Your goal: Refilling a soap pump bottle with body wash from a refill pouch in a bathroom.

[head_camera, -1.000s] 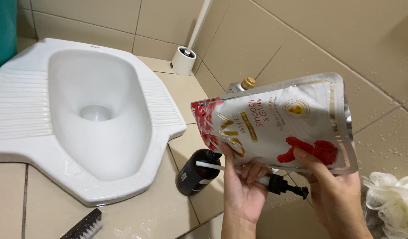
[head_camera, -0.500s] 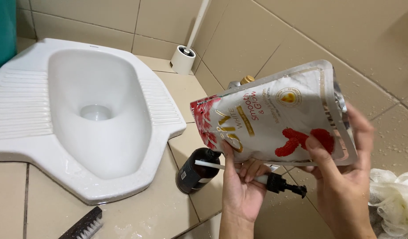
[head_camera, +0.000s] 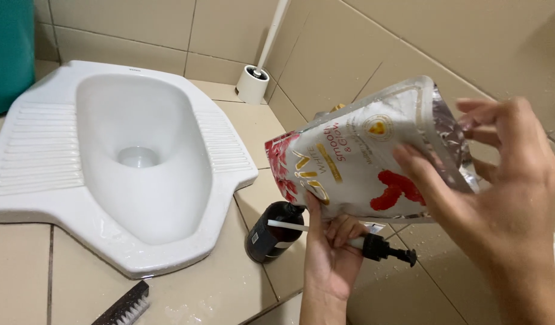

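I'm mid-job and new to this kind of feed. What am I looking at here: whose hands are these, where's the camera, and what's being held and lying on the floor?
There is no machine here: these are a person's two bare hands, filmed by one camera on their head looking down at a tiled bathroom floor. The left hand holds a black pump head with its white tube, and also supports the lower edge of a white and red refill pouch. The right hand grips the pouch's silver end. Below stands an open dark bottle. On the floor are a white squat toilet, a scrubbing brush and a toilet brush holder in the corner.
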